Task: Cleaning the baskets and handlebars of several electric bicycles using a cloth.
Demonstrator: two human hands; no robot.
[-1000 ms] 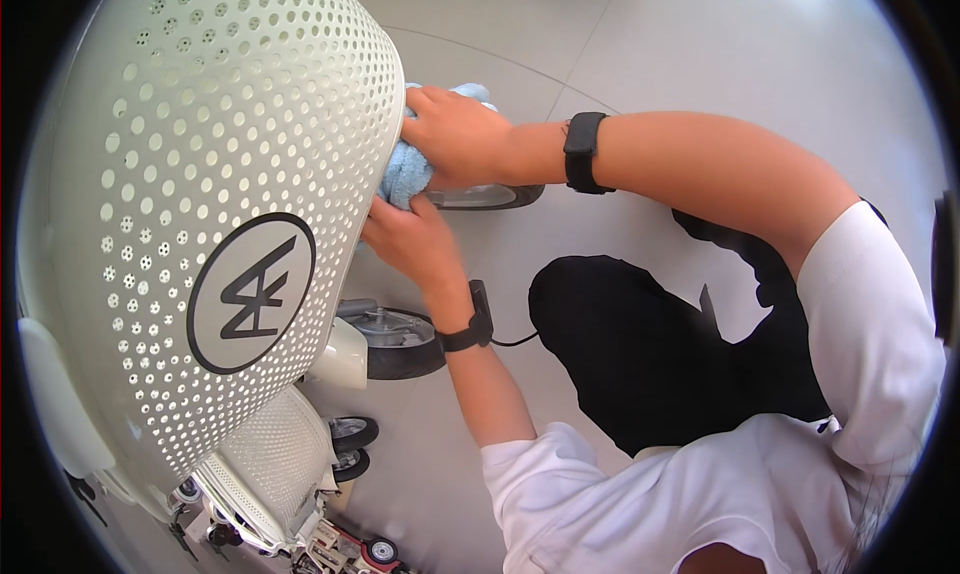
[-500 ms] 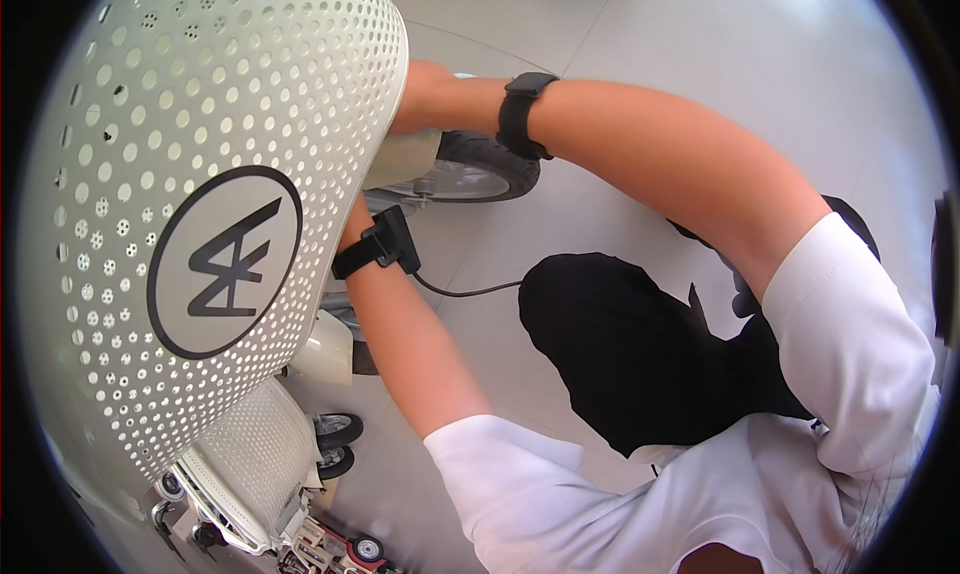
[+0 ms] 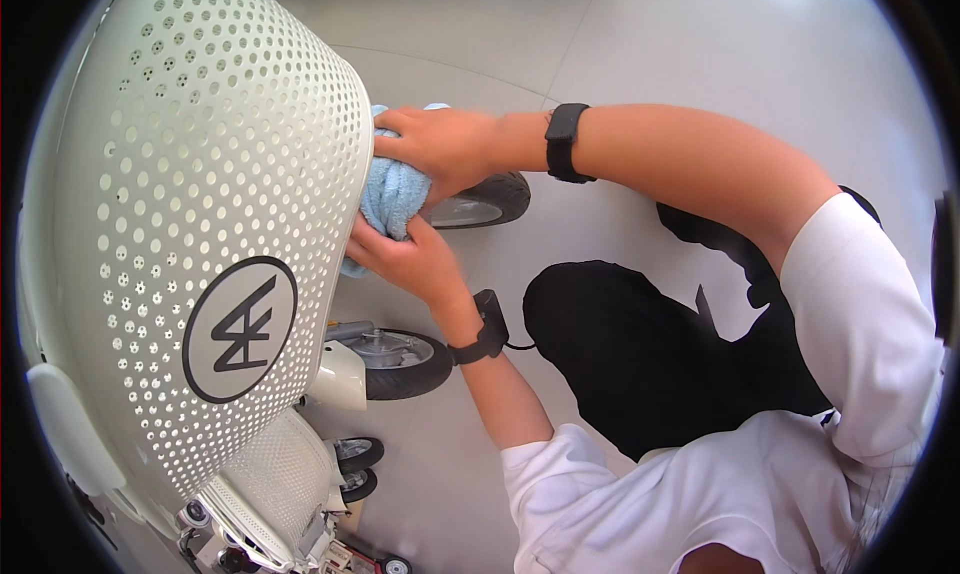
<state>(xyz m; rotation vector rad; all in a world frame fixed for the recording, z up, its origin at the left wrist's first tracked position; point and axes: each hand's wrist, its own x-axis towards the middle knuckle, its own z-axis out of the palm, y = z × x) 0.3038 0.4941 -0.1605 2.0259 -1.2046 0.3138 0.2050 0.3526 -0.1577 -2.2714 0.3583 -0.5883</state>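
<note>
A light blue terry cloth point(image 3: 397, 196) is bunched between my two hands, beside the edge of a cream perforated panel point(image 3: 225, 154) with a round dark emblem. My right hand point(image 3: 440, 149) grips the cloth from above, some fingers reaching toward the panel's edge. Lower down, my left hand point(image 3: 410, 259) is closed on the same cloth, its fingertips partly behind the panel. Part of the cloth is hidden by the panel. Just behind my hands is a black-tyred wheel point(image 3: 505, 199).
A second wheel point(image 3: 410, 366) and a cream fender point(image 3: 342, 376) are below my left hand. Another perforated cream vehicle point(image 3: 275, 474) stands at lower left, with small wheels point(image 3: 358, 454) near it. Pale tiled floor point(image 3: 640, 64) lies to the right. A cable runs from my left wristband point(image 3: 485, 329).
My hands, hidden behind the panel before, have come out past its edge toward me, and the blue cloth now shows between them. The panel sits lower and farther left in view.
</note>
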